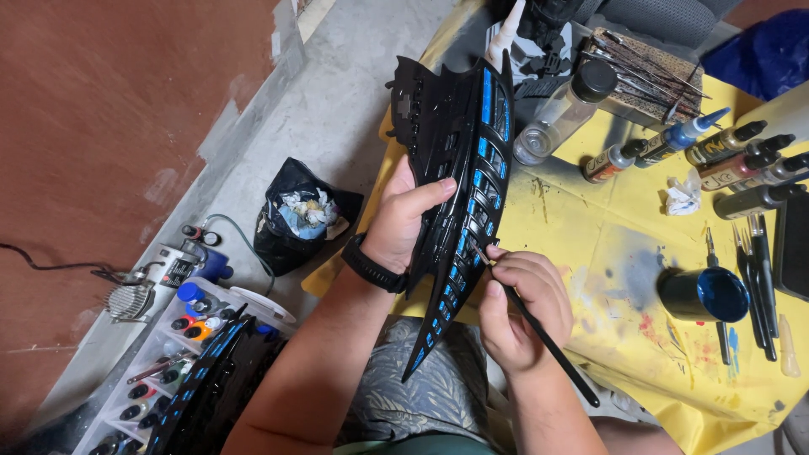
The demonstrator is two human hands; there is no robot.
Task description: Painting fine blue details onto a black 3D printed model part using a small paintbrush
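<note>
My left hand [403, 221] grips a long black model wing [459, 168] with bright blue panels, holding it upright over my lap; a black watch sits on that wrist. My right hand [518, 299] pinches a thin black paintbrush [546, 337], and the brush tip touches the wing's blue-panelled right edge near its middle. The brush handle slants down to the right past my wrist.
A yellow paint-stained table cover [624, 278] holds a blue-filled cup [704, 295], several paint bottles [716, 152], loose brushes [758, 270] and a clear jar [560, 114]. On the floor at left stand a black rubbish bag [303, 215], a tray of paint bottles [181, 337] and another black-blue model part [202, 379].
</note>
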